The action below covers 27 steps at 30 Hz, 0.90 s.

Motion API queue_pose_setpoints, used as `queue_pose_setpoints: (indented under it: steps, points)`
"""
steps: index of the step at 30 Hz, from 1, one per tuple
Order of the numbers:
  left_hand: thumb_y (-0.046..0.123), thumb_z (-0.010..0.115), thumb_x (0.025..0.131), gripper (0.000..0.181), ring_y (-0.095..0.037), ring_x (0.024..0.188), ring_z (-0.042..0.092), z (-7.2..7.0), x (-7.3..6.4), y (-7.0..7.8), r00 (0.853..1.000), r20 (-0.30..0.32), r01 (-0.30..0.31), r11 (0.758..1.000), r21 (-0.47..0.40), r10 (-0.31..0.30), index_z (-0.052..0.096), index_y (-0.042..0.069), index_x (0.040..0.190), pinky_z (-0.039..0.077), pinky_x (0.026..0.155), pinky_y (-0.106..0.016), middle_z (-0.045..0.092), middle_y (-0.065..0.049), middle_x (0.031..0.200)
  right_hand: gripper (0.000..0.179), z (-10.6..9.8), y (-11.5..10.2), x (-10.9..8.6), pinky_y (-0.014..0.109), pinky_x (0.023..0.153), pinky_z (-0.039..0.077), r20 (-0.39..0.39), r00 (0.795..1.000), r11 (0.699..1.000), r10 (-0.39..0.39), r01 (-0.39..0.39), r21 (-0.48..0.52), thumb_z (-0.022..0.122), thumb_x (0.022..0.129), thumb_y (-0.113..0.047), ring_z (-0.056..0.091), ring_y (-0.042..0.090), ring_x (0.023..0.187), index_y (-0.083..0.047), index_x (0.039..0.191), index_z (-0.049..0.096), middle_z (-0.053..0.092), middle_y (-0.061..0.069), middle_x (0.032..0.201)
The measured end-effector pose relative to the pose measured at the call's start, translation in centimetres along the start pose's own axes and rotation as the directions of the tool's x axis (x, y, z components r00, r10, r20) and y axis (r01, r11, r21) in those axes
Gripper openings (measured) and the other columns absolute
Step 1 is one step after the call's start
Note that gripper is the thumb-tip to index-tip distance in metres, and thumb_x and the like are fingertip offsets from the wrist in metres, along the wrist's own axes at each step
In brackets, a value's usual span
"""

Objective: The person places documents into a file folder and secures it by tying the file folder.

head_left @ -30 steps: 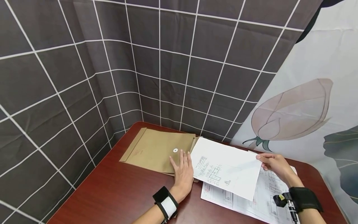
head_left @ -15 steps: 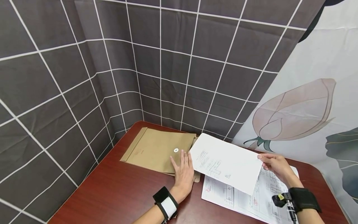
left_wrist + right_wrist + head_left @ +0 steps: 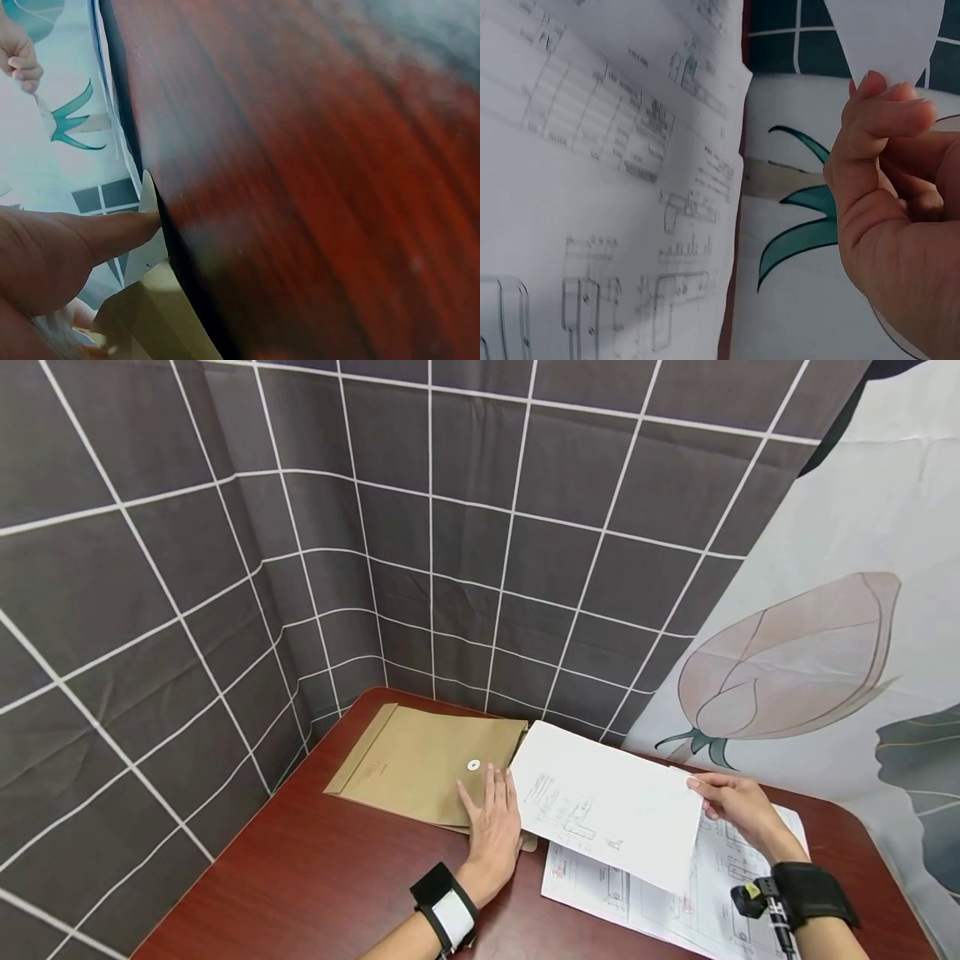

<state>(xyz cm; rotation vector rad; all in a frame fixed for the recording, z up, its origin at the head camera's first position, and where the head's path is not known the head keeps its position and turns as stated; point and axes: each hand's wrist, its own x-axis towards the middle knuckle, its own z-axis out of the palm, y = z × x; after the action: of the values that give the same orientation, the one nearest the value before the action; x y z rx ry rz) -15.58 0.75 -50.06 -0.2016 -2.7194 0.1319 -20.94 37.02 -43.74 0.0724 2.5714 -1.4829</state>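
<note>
One dark grid cloth (image 3: 465,510) and one pale flower cloth (image 3: 795,668) border the desk (image 3: 285,860), its glossy red-brown grain ending in rounded corners. Upon it lies a flat, matte tan envelope (image 3: 420,760) with a round white button (image 3: 473,765); the left hand (image 3: 491,827) rests there, fingers straight, thumb apart. The right hand (image 3: 738,802) pinches a smooth, faintly printed white sheet (image 3: 615,797) between its fingers, over overlapping papers (image 3: 667,918), its other end beside the envelope.

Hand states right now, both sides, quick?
Left hand: open, fingers extended, resting on the brown document envelope.
Right hand: closed, pinching the edge of the technical-drawing paper between thumb and fingers.
</note>
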Motion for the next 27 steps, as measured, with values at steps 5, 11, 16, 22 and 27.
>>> queue_pose_setpoints:
  steps: [5,11,16,22,27]
  points:
    - [0.041,0.088,0.061,0.108,-0.033,0.144,0.024,0.1,0.0,0.0,1.0,0.019,0.003,1.0,0.0,-0.003,0.036,-0.002,0.146,0.02,0.102,-0.073,0.042,-0.02,0.147,0.059,0.0,-0.4,0.3,0.031,0.065,0.045,0.022,1.0,0.999,-0.02,0.021,-0.042,0.057,0.095,-0.043,0.055,0.016,0.073,0.005,0.127,0.054,0.054,0.001,0.074]
    - [0.043,0.087,0.062,0.107,-0.033,0.144,0.024,0.1,0.0,0.1,1.0,0.017,-0.001,1.0,0.006,0.001,0.037,-0.002,0.146,0.019,0.101,-0.074,0.042,-0.02,0.146,0.061,0.1,-0.4,1.0,0.031,0.065,0.045,0.026,0.999,0.998,-0.044,0.045,-0.038,0.057,0.095,-0.042,0.056,0.017,0.073,0.007,0.131,0.053,0.056,0.003,0.078]
    - [0.042,0.086,0.063,0.103,-0.032,0.143,0.026,0.1,0.0,0.1,1.0,0.009,0.001,1.0,0.013,-0.001,0.04,-0.001,0.145,0.021,0.101,-0.073,0.044,-0.02,0.145,0.063,0.4,-0.3,1.5,0.032,0.067,0.046,0.02,0.999,0.997,-0.039,0.04,-0.064,0.057,0.094,-0.043,0.058,0.021,0.073,0.008,0.131,0.053,0.059,0.003,0.081]
    - [0.032,0.084,0.069,0.095,-0.033,0.143,0.026,0.0,0.0,0.2,1.0,0.016,-0.008,1.0,0.005,0.008,0.038,-0.003,0.145,0.021,0.101,-0.074,0.043,-0.021,0.145,0.058,0.5,-0.5,2.0,0.032,0.064,0.046,0.031,0.999,0.996,-0.045,0.047,-0.071,0.057,0.096,-0.038,0.057,0.02,0.07,0.01,0.129,0.054,0.058,0.002,0.078]
    - [0.034,0.081,0.071,0.092,-0.032,0.142,0.027,0.0,0.0,0.1,1.0,0.014,-0.007,1.0,0.009,0.007,0.039,-0.003,0.144,0.023,0.1,-0.073,0.044,-0.02,0.144,0.058,1.1,-0.6,2.5,0.028,0.063,0.046,0.004,0.998,0.996,-0.059,0.059,-0.063,0.055,0.097,-0.039,0.056,0.016,0.071,0.009,0.13,0.052,0.059,0.003,0.083]
